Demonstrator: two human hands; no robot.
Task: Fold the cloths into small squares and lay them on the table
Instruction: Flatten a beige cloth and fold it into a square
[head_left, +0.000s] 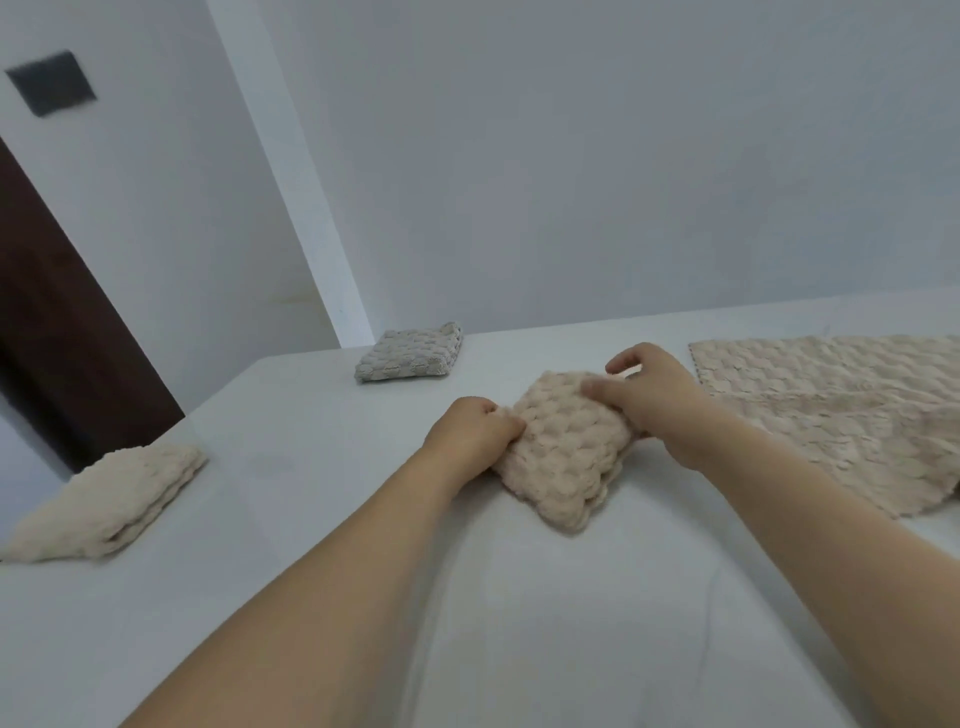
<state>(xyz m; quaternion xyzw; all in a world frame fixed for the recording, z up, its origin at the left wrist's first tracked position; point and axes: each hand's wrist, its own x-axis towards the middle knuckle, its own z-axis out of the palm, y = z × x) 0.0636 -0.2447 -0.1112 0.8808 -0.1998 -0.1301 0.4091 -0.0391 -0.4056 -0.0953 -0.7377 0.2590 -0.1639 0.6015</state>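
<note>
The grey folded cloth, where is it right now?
The grey folded cloth lies at the table's far left edge, beyond the left hand.

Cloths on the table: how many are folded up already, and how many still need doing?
Two look done: a folded grey cloth at the far edge and a folded cream cloth on the left. A third, the middle cloth, is folded small under both hands, left hand gripping, right hand pressing. One spread-out cloth remains.

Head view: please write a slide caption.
Both hands, left hand and right hand, hold a folded beige cloth on the table.
</note>
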